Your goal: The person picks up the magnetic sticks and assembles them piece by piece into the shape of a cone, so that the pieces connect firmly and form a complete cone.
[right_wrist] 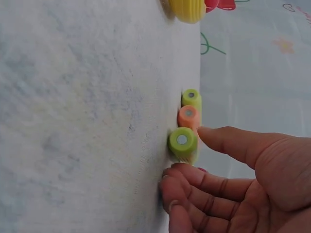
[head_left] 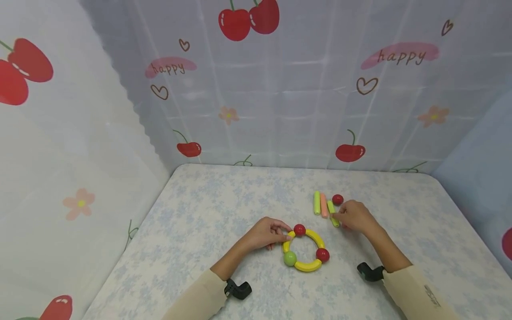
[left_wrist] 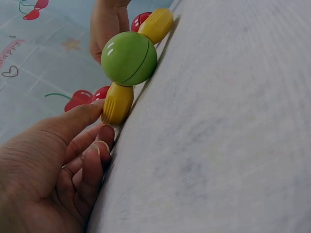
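Observation:
On the table lies a ring of curved yellow rods [head_left: 308, 266] joined by a green ball [head_left: 290, 258] and two red balls [head_left: 322, 255]. My left hand [head_left: 266, 233] pinches the ring's left yellow rod [left_wrist: 118, 103] between thumb and fingers, below the green ball in the left wrist view. To the right and farther back, my right hand [head_left: 355, 216] has thumb and fingers on either side of a straight green magnetic stick [right_wrist: 182, 140], pinching it near its close end. Beside that stick lie an orange stick [head_left: 323, 205] and another green stick [head_left: 317, 203].
A loose red ball [head_left: 338, 199] sits just beyond my right hand. The table [head_left: 200, 200] wears a pale floral cover. Behind it hangs a curtain [head_left: 272, 89] printed with cherries, and another printed sheet [head_left: 100, 160] stands at the left.

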Demonstrator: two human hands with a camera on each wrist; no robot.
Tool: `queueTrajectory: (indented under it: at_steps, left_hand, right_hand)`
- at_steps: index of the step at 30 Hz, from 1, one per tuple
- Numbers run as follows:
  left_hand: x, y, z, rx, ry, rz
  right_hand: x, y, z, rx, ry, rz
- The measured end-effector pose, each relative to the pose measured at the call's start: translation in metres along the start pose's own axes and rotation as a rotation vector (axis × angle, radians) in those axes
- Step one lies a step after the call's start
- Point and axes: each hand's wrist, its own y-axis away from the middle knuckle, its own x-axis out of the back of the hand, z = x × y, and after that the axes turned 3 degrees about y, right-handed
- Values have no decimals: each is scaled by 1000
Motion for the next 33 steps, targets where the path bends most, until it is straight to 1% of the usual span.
queueTrajectory:
  at_steps: [5,9,13,18,22,25,33]
  left_hand:
    - [0,0,-1,-1,-9,3]
    - [0,0,-1,-4,-5,5]
    - [-1,0,-2,-8,6,2]
    - [0,-1,-6,-21,5,1]
    - [1,-2,-7,-25,7,2]
    - [1,-2,-7,-25,6,1]
    - [1,-3,-7,-25,10,0]
  right_hand:
    - [0,-8,2,10,-26,0]
    - [1,-11,5,13,-35,-16]
    - [5,-9,7,6,-30,-29]
    - [11,-3,5,18,-60,-19]
    - [12,3,-1,67,-91,-9]
    - [11,7,-7,125,-122,2]
    - [7,16,-25,258,-259,27]
